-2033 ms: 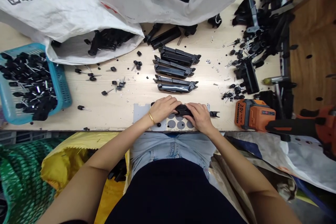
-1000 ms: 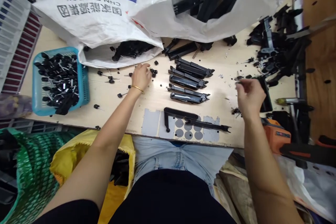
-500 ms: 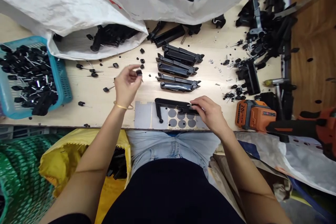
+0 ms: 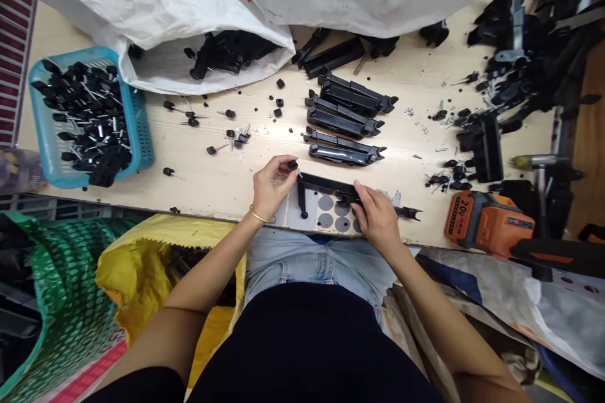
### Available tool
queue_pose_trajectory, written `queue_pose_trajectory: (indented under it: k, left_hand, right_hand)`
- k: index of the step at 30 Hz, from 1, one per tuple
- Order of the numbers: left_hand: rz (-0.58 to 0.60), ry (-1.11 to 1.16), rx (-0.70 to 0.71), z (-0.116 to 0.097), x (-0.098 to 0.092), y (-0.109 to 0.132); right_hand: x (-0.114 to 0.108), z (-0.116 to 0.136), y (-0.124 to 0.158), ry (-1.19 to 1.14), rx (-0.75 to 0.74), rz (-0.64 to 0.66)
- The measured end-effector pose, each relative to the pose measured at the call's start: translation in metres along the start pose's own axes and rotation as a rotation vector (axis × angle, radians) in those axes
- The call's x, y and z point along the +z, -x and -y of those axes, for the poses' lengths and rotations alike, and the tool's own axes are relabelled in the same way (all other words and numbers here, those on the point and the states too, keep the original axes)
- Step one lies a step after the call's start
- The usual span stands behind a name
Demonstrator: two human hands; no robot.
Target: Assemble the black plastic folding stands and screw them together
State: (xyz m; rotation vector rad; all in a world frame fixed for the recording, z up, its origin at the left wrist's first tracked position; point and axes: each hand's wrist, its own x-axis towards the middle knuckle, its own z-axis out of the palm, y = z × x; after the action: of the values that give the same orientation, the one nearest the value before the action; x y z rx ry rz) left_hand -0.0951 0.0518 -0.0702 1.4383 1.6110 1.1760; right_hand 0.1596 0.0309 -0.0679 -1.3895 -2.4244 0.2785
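Between the thumb and fingers of my left hand (image 4: 273,186) is a black-headed pin (image 4: 293,165), held at the left end of a long black plastic arm (image 4: 326,182). My right hand (image 4: 378,214) is closed around the middle of that arm, close to the table's front edge. A thinner black leg hangs from the arm's left end toward me. Under it lies a grey sheet with round discs (image 4: 325,220). Just beyond my hands, several black folded assemblies (image 4: 347,152) rest in a stacked row. Loose black-headed pins (image 4: 215,148) are scattered to the left of them.
A blue basket (image 4: 146,138) full of black-headed pins stands at the left. White sacks (image 4: 208,6) with black parts cover the back. On the right are an orange cordless drill (image 4: 491,220), a hammer (image 4: 541,182) and a heap of black parts (image 4: 486,145).
My left hand has brought the black-headed pin right and nearer to me, up to the arm's end. My right hand now grips the arm's body. The whole view has shifted left.
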Motion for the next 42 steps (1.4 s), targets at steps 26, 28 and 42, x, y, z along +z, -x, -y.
queue_pose_trajectory:
  k: [26, 28, 42]
  left_hand:
    - [0.661, -0.720, 0.424, -0.013, -0.034, -0.028]
    - [0.705, -0.722, 0.492, -0.017, -0.035, -0.029]
    - [0.801, -0.918, 0.768, -0.029, 0.012, -0.002]
  right_hand:
    - [0.017, -0.022, 0.021, 0.085, -0.005, 0.094]
    - [0.017, -0.022, 0.021, 0.091, -0.005, 0.089]
    - [-0.001, -0.011, 0.004, 0.053, -0.001, 0.074]
